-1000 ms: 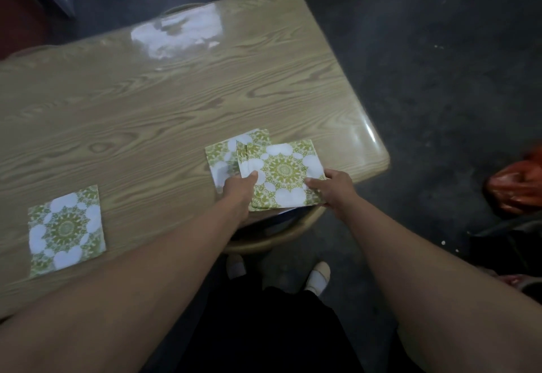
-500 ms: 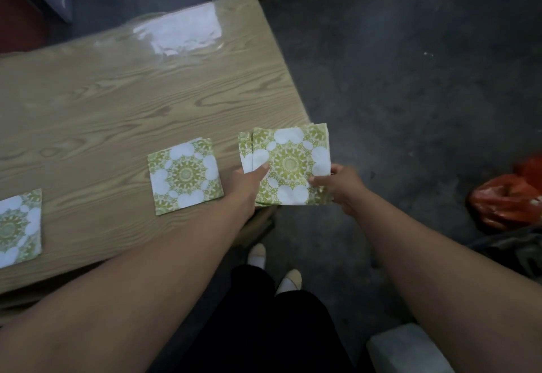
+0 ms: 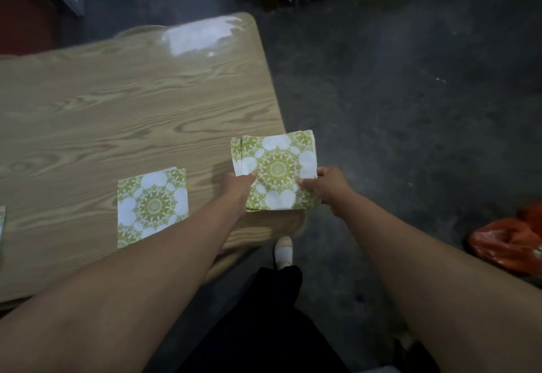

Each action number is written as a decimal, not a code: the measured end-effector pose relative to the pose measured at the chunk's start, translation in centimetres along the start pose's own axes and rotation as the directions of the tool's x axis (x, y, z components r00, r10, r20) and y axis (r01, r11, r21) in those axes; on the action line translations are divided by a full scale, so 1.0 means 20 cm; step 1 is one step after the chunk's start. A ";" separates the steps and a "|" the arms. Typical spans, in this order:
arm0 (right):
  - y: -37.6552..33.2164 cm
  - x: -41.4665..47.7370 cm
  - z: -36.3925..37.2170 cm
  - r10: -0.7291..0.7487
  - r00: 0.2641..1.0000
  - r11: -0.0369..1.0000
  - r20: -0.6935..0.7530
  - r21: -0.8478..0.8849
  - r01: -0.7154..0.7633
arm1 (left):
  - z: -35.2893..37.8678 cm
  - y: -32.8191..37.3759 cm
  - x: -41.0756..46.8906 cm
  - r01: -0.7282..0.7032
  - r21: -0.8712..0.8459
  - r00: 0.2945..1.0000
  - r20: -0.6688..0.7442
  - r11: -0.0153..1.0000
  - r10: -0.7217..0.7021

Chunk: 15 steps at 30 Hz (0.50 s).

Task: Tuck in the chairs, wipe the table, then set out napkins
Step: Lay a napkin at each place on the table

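Both hands hold a small stack of green-and-white patterned napkins (image 3: 275, 167) over the table's near right corner. My left hand (image 3: 237, 186) pinches the stack's left side, and my right hand (image 3: 328, 186) grips its right side. One napkin (image 3: 152, 205) lies flat on the light wooden table (image 3: 132, 103), left of my left forearm. The edge of another napkin (image 3: 2, 221) shows at the frame's left border.
The table's right edge runs along dark concrete floor (image 3: 410, 108). An orange plastic bag (image 3: 510, 243) lies on the floor at the right. My foot in a white shoe (image 3: 284, 251) stands by the table corner. Dark furniture stands beyond the table's far end.
One napkin has been left flat on the table. The stack in both hands has shifted right toward the table's corner, and my view has moved right along the table.
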State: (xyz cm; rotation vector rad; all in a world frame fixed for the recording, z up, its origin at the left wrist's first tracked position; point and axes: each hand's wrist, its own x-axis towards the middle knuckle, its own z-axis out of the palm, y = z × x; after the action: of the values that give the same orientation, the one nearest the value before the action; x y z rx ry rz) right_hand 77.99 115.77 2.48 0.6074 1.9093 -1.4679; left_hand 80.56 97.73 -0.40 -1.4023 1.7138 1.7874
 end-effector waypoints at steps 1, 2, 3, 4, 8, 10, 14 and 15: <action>-0.03 0.03 -0.01 -0.008 1.000 1.000 -0.004 -0.023 0.008 | 0.03 0.03 0.00 0.000 0.007 1.000 -0.031 1.000 0.001; -0.07 0.08 -0.03 -0.019 1.000 0.999 -0.003 -0.047 0.018 | 0.06 0.07 0.01 -0.002 -0.005 0.999 -0.052 1.000 0.001; -0.09 0.12 -0.04 -0.029 1.000 0.997 0.000 -0.077 0.029 | 0.09 0.10 0.03 -0.005 -0.014 0.997 -0.073 1.000 0.004; -0.12 0.17 -0.05 -0.040 0.999 0.993 0.007 -0.112 0.041 | 0.12 0.13 0.05 -0.017 -0.026 0.996 -0.091 1.000 0.015; -0.22 0.32 -0.10 -0.065 0.997 0.979 0.035 -0.190 0.071 | 0.21 0.22 0.08 -0.026 -0.058 0.986 -0.167 0.998 0.016; -0.27 0.38 -0.13 -0.068 0.997 0.974 0.043 -0.215 0.076 | 0.24 0.25 0.11 -0.015 -0.104 0.981 -0.196 0.995 -0.006; -0.40 0.51 -0.20 -0.106 0.990 0.952 0.090 -0.279 0.127 | 0.33 0.33 0.13 -0.003 -0.211 0.974 -0.224 0.977 -0.045; -0.45 0.54 -0.22 -0.123 0.987 0.940 0.107 -0.305 0.151 | 0.36 0.36 0.13 -0.009 -0.238 0.970 -0.238 0.971 -0.049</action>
State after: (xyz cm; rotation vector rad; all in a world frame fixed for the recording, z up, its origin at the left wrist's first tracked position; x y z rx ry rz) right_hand 63.34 117.33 1.36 0.2646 2.0920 -1.2140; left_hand 70.63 101.35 0.55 -1.7978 1.6302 1.9296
